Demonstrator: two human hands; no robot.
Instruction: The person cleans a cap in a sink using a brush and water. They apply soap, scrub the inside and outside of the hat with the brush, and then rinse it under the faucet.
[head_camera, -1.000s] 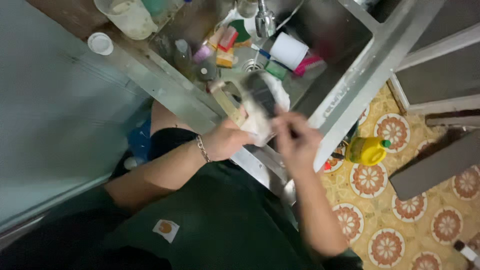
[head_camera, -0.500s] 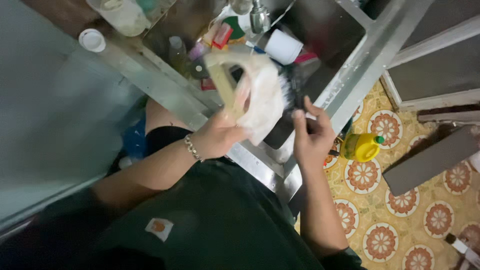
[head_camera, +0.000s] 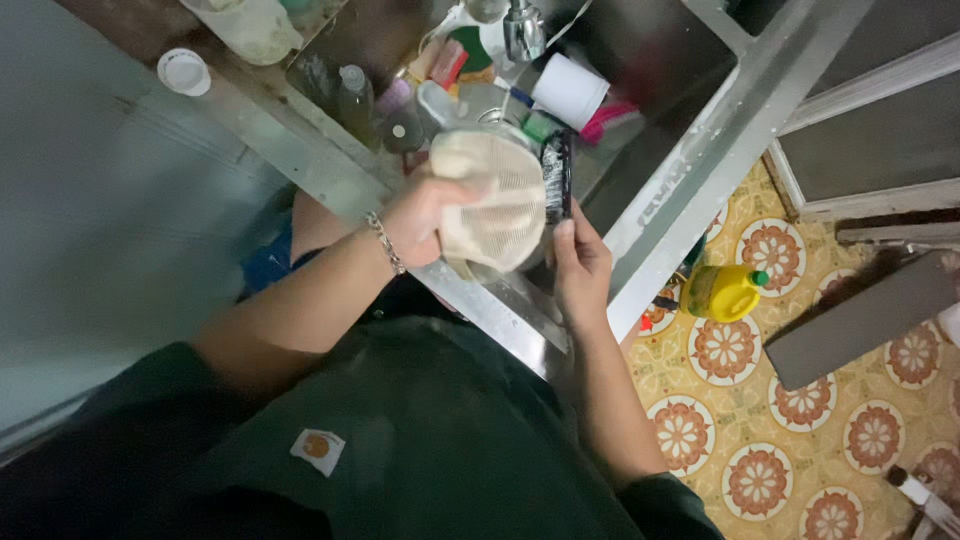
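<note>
White cap (head_camera: 183, 71) on the counter's (head_camera: 270, 130) far left edge; beside it a pale tub (head_camera: 245, 25), contents unclear. Two clear bottles (head_camera: 356, 95) stand at the sink's (head_camera: 660, 190) near-left corner, close together.

Left hand (head_camera: 425, 215), bracelet at the wrist, is closed on a cream mesh strainer (head_camera: 495, 195), fingers clamped around its left rim. The strainer is held tilted above the sink's front edge, touching the brush on its right; what is inside it cannot be told.

Right hand (head_camera: 580, 262) grips a black brush (head_camera: 556, 175), fingers wrapped tight on its lower end, bristles against the strainer's right side.

In the sink behind: one white cup (head_camera: 570, 90) on its side, one pink item (head_camera: 612, 120), one green item (head_camera: 540, 125), one tap (head_camera: 522, 30) at the back edge. The basin is crowded at the rear; its right part shows bare steel.

On the patterned floor (head_camera: 800, 400) right of the sink: one yellow bottle (head_camera: 722, 292) with a green cap, lying near the sink's front corner. A dark board (head_camera: 860, 320) lies further right. Open tile lies between and below them.
</note>
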